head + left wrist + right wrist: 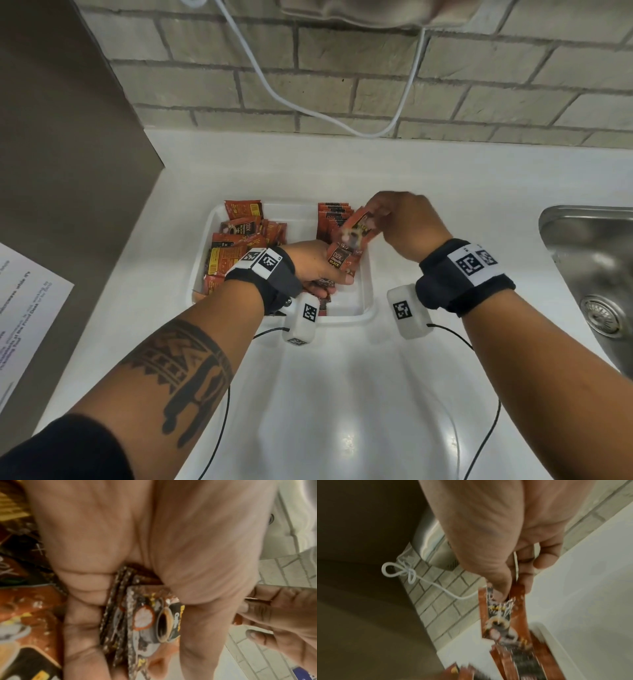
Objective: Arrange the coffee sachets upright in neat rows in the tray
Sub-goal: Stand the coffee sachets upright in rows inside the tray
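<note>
The left hand (315, 263) grips a small stack of coffee sachets (130, 618) on edge over the white tray (366, 301), while the right hand (400, 222) pinches one sachet (356, 226) by its top corner just above the upright row (330, 219). They look light, thin and floppy, slick-faced; I'd say the sealed top edge is the firmest hold. The loose heap (236, 250) fills the tray's left side. The left wrist view alone shows several sachets clamped between palm and fingers; the right wrist view shows thumb and finger on the seal.
</note>
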A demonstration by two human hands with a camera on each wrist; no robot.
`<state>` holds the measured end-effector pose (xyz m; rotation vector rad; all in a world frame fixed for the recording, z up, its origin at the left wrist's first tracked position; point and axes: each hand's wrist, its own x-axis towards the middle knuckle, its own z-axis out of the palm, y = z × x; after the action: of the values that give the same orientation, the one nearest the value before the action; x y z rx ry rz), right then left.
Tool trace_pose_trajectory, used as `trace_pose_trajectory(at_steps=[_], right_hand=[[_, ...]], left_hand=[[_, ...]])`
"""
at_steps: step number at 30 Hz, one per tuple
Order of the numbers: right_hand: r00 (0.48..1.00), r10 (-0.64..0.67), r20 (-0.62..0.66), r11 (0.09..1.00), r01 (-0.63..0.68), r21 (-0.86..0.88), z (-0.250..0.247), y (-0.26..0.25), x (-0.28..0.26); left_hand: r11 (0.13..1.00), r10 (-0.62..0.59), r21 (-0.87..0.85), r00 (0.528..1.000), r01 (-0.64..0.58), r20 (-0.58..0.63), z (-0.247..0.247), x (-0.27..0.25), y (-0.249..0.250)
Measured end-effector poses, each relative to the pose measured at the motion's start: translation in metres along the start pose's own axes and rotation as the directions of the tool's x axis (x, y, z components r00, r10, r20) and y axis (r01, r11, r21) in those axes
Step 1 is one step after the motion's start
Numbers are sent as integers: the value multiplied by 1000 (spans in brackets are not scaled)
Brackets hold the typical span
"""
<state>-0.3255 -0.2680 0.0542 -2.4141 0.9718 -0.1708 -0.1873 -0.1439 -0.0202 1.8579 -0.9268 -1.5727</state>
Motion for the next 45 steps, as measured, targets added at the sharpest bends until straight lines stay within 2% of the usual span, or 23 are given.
trace_pose_trajectory(at_steps=[2, 3, 7, 10, 13, 17, 24, 28, 35, 41, 45], right_hand=[[996, 7, -84, 1000, -6, 6, -9, 3, 2], [998, 9, -65, 1000, -10, -15, -11, 3, 2], [989, 36, 141, 993, -20, -116, -3, -5, 4], [981, 47, 187, 977, -6, -212, 12, -12, 10], [978, 34, 204, 962, 23, -272, 22, -17, 14], [976, 10, 217, 956, 55, -289, 25, -18, 15], [977, 18, 214, 966, 38, -254, 36, -17, 9], [982, 23, 190, 969, 25, -247, 35, -16, 7], [985, 39, 168, 989, -14, -148, 29, -6, 4], [984, 38, 174, 997, -25, -79, 35, 2, 3], [983, 27, 181, 996, -11, -92, 37, 1, 2]], left_hand=[[998, 5, 63, 1000, -5, 4, 0, 1, 0], [995, 9, 99, 1000, -10, 6, 1, 1, 0], [951, 24, 309, 999, -31, 27, 3, 1, 4], [885, 39, 463, 999, -48, 29, 4, -3, 9], [858, 38, 512, 999, -46, 26, 4, -5, 11], [857, 47, 513, 998, -56, 30, 4, -5, 10], [901, 41, 432, 999, -48, 24, 4, -3, 8], [888, 49, 457, 999, -46, 6, 6, -2, 10], [957, 22, 289, 999, -8, -47, 9, 1, 11], [966, 16, 260, 999, -7, -33, 11, 1, 10], [971, 9, 240, 1000, -4, -22, 10, -2, 8]])
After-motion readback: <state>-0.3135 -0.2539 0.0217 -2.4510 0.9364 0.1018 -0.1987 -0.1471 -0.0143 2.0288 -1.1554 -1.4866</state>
